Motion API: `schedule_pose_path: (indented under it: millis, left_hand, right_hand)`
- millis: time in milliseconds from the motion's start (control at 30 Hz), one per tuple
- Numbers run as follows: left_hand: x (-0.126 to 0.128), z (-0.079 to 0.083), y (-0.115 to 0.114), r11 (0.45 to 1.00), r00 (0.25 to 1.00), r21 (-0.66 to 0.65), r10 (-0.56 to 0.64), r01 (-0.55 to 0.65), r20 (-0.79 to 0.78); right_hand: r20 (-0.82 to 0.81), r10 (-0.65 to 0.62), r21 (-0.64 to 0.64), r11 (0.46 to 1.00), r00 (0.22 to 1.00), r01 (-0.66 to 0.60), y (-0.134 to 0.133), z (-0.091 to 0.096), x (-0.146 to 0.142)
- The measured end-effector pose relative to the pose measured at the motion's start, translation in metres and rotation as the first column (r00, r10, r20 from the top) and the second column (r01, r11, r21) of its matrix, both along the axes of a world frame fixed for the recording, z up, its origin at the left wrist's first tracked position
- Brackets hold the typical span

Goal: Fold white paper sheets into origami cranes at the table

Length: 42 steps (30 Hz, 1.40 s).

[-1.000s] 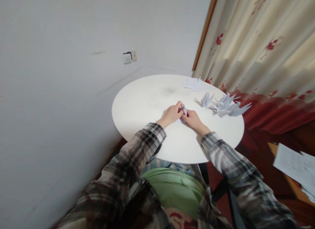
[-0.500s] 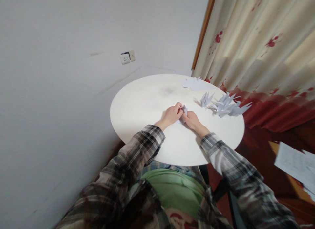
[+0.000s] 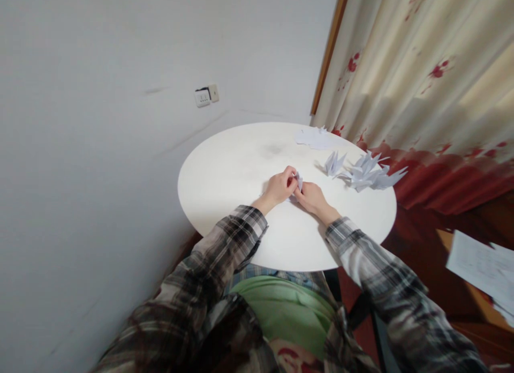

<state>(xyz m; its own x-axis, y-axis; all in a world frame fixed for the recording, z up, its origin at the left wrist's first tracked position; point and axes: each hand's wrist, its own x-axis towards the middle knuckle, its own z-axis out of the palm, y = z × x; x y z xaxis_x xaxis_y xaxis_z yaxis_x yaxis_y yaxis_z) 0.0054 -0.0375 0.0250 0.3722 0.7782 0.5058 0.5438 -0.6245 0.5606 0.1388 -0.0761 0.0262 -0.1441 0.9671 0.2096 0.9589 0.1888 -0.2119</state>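
Note:
Over the middle of the white oval table point(image 3: 225, 175), a small folded piece of white paper point(image 3: 299, 179) shows between my fingertips. My left hand point(image 3: 281, 185) pinches it from the left, thumb and forefinger closed together. From the right, my right hand point(image 3: 313, 196) grips the same paper and meets the left fingertips. Most of the paper is covered by the fingers. A pale edge of paper also shows just below the hands. To the right of my hands stands a folded paper crane point(image 3: 333, 164).
Several more paper cranes point(image 3: 365, 172) sit bunched near the table's right edge. Flat white sheets point(image 3: 317, 137) lie at the back. A wall socket point(image 3: 203, 98) is behind the table, a curtain point(image 3: 401, 84) at the right. Printed papers point(image 3: 477, 260) rest lower right.
My right fingers have shifted slightly and now cover more of the folded paper. Less of it sticks out between the hands. The whole view has moved a little.

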Motion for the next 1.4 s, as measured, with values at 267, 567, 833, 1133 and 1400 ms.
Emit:
schedule_pose_path:
  millis: [267, 567, 833, 1133, 1400]
  left_hand:
    - [-0.005, 0.003, 0.009, 0.984, 0.983, -0.043, -0.168, 0.172, 0.067]
    - [-0.009, -0.005, 0.027, 0.971, 0.983, -0.152, -0.184, 0.186, 0.027]
    - [-0.014, -0.007, 0.03, 0.953, 0.973, -0.2, -0.214, 0.228, 0.092]
    - [-0.016, -0.011, 0.028, 0.771, 0.891, -0.47, -0.28, 0.43, 0.356]
    - [-0.02, -0.016, 0.031, 0.763, 0.897, -0.484, -0.29, 0.428, 0.335]
  right_hand:
    - [-0.06, -0.051, 0.025, 0.998, 0.997, 0.052, 0.003, 0.0, 0.004]
    - [-0.158, 0.001, 0.184, 0.983, 0.987, 0.028, 0.005, -0.005, 0.006]
    - [-0.246, 0.003, 0.198, 0.979, 0.969, 0.048, 0.005, -0.003, 0.007]
    - [-0.413, 0.138, 0.139, 0.986, 0.9, -0.088, 0.009, -0.012, 0.012]
    - [-0.54, 0.111, 0.135, 0.99, 0.834, -0.044, 0.01, -0.013, 0.014]
